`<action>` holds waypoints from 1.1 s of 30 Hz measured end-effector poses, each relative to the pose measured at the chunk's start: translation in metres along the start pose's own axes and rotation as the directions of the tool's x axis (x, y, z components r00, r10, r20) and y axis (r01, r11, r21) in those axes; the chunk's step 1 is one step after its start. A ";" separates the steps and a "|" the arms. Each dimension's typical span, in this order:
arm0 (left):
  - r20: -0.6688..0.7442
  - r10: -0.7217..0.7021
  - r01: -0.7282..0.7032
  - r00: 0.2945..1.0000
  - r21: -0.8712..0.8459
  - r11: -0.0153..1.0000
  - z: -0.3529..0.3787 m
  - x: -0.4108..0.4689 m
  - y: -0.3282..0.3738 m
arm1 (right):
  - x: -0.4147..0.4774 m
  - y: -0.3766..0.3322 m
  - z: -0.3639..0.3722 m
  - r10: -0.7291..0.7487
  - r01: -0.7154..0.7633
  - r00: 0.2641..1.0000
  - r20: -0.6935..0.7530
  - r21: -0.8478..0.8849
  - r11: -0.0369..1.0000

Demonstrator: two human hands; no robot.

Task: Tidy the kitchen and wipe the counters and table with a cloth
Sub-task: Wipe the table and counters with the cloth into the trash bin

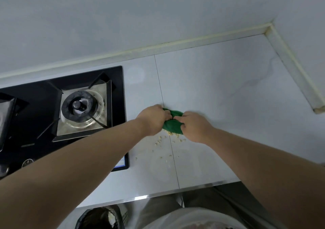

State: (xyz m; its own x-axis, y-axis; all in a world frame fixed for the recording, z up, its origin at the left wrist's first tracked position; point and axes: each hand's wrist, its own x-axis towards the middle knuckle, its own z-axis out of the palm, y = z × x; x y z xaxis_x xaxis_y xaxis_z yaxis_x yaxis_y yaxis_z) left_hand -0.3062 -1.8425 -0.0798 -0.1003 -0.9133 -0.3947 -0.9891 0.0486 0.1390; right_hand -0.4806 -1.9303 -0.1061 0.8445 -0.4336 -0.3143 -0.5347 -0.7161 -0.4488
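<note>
A bunched green cloth [173,123] lies on the white counter [219,95], right of the hob. My left hand [154,119] grips its left side and my right hand [194,126] grips its right side, fingers curled into the fabric. Pale yellow crumbs [168,141] are scattered on the counter just in front of the cloth and trail toward the front edge. Part of the cloth is hidden under both hands.
A black gas hob [52,112] with a burner takes up the counter's left part. The wall and a yellowed sealing strip [292,65] close the back and right corner. Below the metal front edge [140,198] stands a bin with a black liner [100,218].
</note>
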 end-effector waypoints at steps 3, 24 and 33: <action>0.064 -0.002 0.001 0.998 0.013 1.000 -0.003 -0.005 0.004 | -0.006 -0.007 -0.001 0.016 -0.016 0.999 0.043 0.005 1.000; 0.048 0.249 -0.254 0.967 0.136 0.958 -0.083 0.079 0.088 | -0.090 0.040 -0.052 0.459 -0.418 0.856 -0.240 0.201 0.886; 0.259 0.444 -0.506 0.858 0.273 0.819 -0.033 0.095 0.142 | -0.152 0.035 0.014 0.612 -0.561 0.775 -0.156 0.276 0.781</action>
State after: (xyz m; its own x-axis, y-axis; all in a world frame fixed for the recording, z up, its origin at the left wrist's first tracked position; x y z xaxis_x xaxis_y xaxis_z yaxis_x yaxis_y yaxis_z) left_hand -0.4530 -1.9361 -0.0673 -0.5529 -0.6572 -0.5122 -0.7882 0.6118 0.0658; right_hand -0.6281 -1.8821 -0.0854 0.3324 -0.8596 -0.3881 -0.8994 -0.1651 -0.4046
